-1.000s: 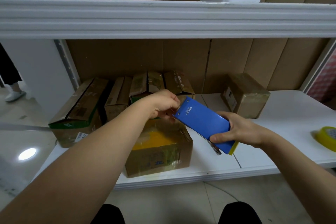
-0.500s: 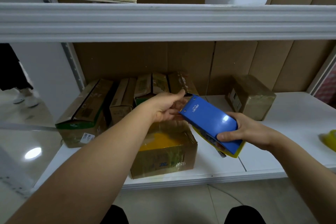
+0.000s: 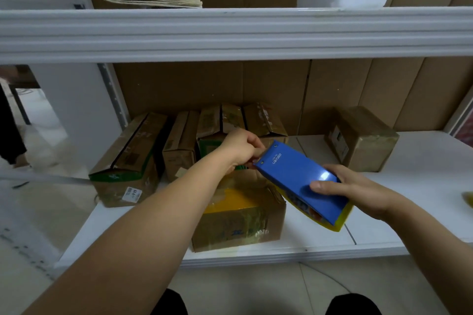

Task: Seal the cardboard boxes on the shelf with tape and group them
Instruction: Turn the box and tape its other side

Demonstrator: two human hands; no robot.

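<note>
Cardboard boxes sat along the white shelf [image 3: 256,253]: a row of brown ones [image 3: 179,146] stood pushed together at the back left, one more brown box [image 3: 363,140] stood well apart to the right, and the nearest, a brown box with a yellow panel under glossy tape [image 3: 240,215], lay at the front, just below my hands. My right hand [image 3: 350,190] held a blue flat tape dispenser with a yellow underside [image 3: 299,179] tilted over that box, grip closed round its near end, thumb on top. My left hand [image 3: 243,149] was pinched narrow at the dispenser's far edge, at what I took to be the tape end, though the tape itself was too thin to make out. I judged the boxes light and fairly stiff, with slightly crushed corners; the taped faces would be slick, so I would take each by its bare cardboard sides or under its bottom edges, not by the top seam. The tape would be limp and sticky, best held by its very tip and kept taut. A yellow roll [image 3: 467,202] showed at the right edge of the shelf. The front box's top looked partly covered with tape, and it had not yet been moved in with the back row.
</note>
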